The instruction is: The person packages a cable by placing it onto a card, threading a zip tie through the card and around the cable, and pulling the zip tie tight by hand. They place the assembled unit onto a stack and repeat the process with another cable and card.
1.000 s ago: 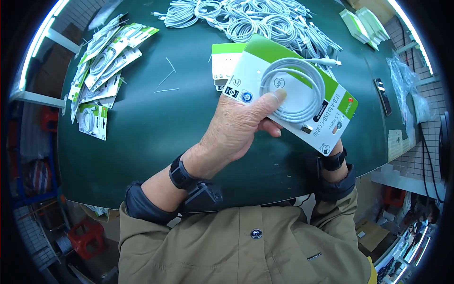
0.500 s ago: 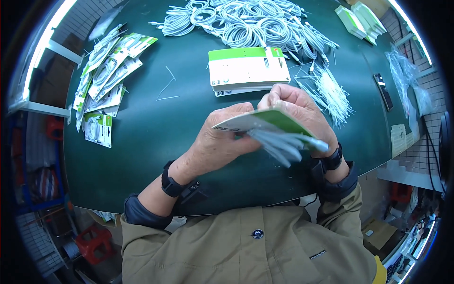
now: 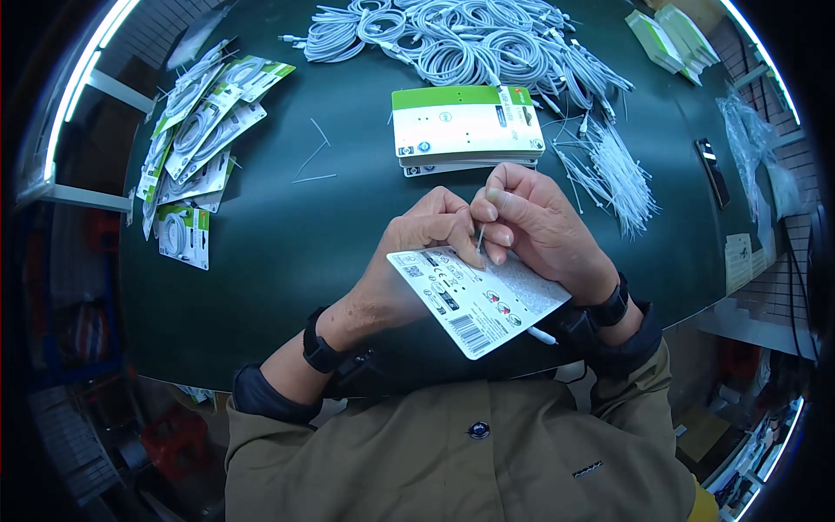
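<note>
My left hand (image 3: 409, 261) holds a white backing card (image 3: 478, 296) with its printed back side facing up, a white cable end poking out beneath it. My right hand (image 3: 535, 222) pinches a thin white twist tie (image 3: 480, 237) at the card's upper edge, fingertips of both hands meeting there. Just beyond the hands lies a stack of green-and-white cards (image 3: 465, 130). A heap of coiled white cables (image 3: 461, 39) sits at the far side of the dark green table (image 3: 287, 235).
Finished packaged cables (image 3: 196, 139) are piled at the left. A bundle of loose white ties (image 3: 613, 170) lies right of the card stack. A dark phone (image 3: 713, 170) and clear plastic bags (image 3: 748, 139) rest at the right edge.
The card, first held face up showing the coiled cable, has been turned over so its back faces up. Both hands have moved to its top edge with the tie.
</note>
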{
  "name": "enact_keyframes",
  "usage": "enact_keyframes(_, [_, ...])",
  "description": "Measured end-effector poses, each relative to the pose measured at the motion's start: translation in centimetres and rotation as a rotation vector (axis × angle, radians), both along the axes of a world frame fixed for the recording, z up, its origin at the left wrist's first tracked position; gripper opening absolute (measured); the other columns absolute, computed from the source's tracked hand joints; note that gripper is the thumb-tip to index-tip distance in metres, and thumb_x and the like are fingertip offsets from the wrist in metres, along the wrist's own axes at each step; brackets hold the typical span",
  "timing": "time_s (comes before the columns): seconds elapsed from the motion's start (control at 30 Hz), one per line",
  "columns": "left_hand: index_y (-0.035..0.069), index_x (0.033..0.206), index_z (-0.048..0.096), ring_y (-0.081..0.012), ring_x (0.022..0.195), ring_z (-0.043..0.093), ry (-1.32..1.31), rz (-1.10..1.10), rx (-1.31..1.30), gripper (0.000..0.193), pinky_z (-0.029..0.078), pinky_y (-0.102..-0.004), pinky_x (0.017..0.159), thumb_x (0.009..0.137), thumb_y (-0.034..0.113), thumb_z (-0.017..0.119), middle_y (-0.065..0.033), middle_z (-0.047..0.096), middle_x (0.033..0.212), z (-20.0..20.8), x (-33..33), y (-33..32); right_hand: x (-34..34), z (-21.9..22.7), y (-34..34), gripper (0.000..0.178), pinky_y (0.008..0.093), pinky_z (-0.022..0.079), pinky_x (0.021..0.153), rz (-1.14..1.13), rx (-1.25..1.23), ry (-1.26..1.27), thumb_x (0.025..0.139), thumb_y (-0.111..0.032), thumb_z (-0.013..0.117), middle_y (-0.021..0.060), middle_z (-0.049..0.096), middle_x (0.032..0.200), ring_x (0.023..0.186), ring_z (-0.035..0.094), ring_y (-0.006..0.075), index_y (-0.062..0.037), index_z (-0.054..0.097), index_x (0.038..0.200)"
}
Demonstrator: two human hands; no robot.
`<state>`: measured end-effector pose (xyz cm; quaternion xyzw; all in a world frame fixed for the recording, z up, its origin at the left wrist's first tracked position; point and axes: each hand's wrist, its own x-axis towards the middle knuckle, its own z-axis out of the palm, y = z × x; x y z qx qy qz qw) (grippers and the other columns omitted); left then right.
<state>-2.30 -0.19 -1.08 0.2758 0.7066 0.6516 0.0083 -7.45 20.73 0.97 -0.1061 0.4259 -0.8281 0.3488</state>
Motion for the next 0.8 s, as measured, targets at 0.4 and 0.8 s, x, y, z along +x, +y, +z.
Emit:
enact_keyframes(0.4, [0.004,0.086,0.071,-0.0104,0.081,0.066,-0.157,0.161,0.298,0.018,0.054,-0.0242,0.071,0.077,0.003,0.086,-0.0039,0.071,0.091,-0.9,-0.3,0.1,0.3,2.5,1.9,0.015,0.0217,0.052,0.063,0.103,0.271,0.536,0.105,-0.012,0.058,0.0126,0.064,0.094,0.067,0.056,0.0061,-0.0034,0.049,0.097])
enact_keyframes(0.8, [-0.004,0.123,0.063,-0.0169,0.095,0.071,-0.526,0.427,0.658,0.037,0.062,-0.0297,0.073,0.089,-0.001,0.075,-0.0108,0.071,0.114,0.3,-0.1,1.5,-0.9,1.0,1.9,0.033,0.0242,0.056,0.072,-0.354,0.408,0.62,0.094,-0.007,0.073,0.01,0.073,0.103,0.088,0.068,0.0104,0.0004,0.062,0.124])
